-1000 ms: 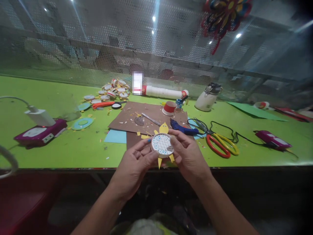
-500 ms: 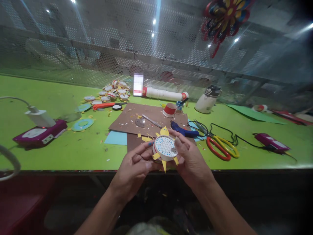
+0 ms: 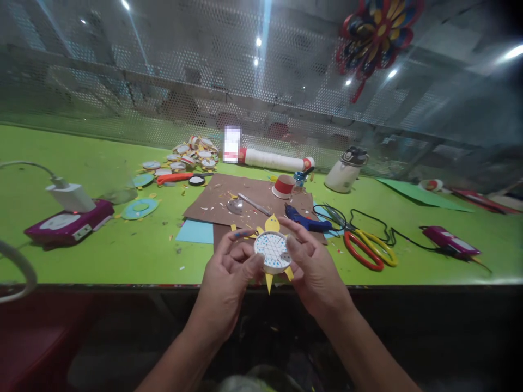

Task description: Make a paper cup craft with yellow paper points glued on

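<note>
A small round white paper craft (image 3: pixel 272 251) with a blue grid pattern and yellow pointed tabs sits between my two hands, above the near edge of the green table (image 3: pixel 122 245). My left hand (image 3: pixel 229 277) grips its left side with thumb and fingers curled. On the right side, my right hand (image 3: pixel 314 267) pinches the rim, thumb on top. Both hands hold it tilted toward me.
Brown card (image 3: pixel 245 198) with scraps lies behind the craft, a blue glue gun (image 3: pixel 306 220) and red-and-yellow scissors (image 3: pixel 368 247) to the right. A purple device with a charger (image 3: pixel 65 220) sits left. A pile of round pieces (image 3: pixel 192 152), a white tube (image 3: pixel 273 159) and a white jug (image 3: pixel 345 170) stand farther back.
The craft has been turned slightly in my fingers and moved a little; my left fingers shifted up along its edge. Both hands stay on it.
</note>
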A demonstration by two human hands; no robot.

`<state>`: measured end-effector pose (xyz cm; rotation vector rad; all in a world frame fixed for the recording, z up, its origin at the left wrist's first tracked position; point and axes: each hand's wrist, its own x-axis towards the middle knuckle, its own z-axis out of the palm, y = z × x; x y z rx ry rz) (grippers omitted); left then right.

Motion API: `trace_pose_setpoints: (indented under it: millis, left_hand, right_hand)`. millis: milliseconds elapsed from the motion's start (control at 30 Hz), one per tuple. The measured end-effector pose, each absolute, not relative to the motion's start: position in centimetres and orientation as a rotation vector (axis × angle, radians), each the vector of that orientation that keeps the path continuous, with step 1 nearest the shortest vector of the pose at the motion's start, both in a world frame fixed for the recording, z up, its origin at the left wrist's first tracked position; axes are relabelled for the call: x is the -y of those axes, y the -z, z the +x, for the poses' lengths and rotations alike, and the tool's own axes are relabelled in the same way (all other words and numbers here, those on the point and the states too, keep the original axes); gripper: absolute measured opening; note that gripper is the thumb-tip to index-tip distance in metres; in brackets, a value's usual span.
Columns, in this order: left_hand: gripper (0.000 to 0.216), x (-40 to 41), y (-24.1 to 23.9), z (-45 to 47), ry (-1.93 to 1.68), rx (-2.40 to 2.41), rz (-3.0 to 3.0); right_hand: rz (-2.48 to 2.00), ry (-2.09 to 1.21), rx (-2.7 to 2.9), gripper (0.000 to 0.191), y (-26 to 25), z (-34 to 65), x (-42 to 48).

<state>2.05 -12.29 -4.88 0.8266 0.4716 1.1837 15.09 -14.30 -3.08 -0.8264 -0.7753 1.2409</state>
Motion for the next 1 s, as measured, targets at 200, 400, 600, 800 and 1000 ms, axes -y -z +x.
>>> trace_pose_setpoints:
  millis: [200,400,600,800,1000]
  left_hand:
    - [0.054,12.0,5.9,2.6,-1.298,-0.367,0.789]
    - [0.036,11.7,5.5,2.2,-1.169,-0.323,0.627]
    - [0.023,11.9,3.8,1.3,-0.968,-0.508,0.829]
    - [0.027,11.5,3.0,1.6,-0.954,-0.615,1.057]
    - [0.025,11.6,2.8,1.6,-0.994,-0.704,1.176]
  right_hand:
    - [-0.767,-1.26,0.806,0.05,2.9,14.9,14.4]
    - [-0.778,-1.077,0.952,0.055,3.1,15.5,14.3]
    - [-0.803,-1.042,1.091,0.067,3.2,16.3,14.0]
    - [-0.809,-1.064,1.169,0.068,2.7,17.2,13.4]
    - [-0.865,-0.933,1.271,0.046,0.4,19.1,13.4]
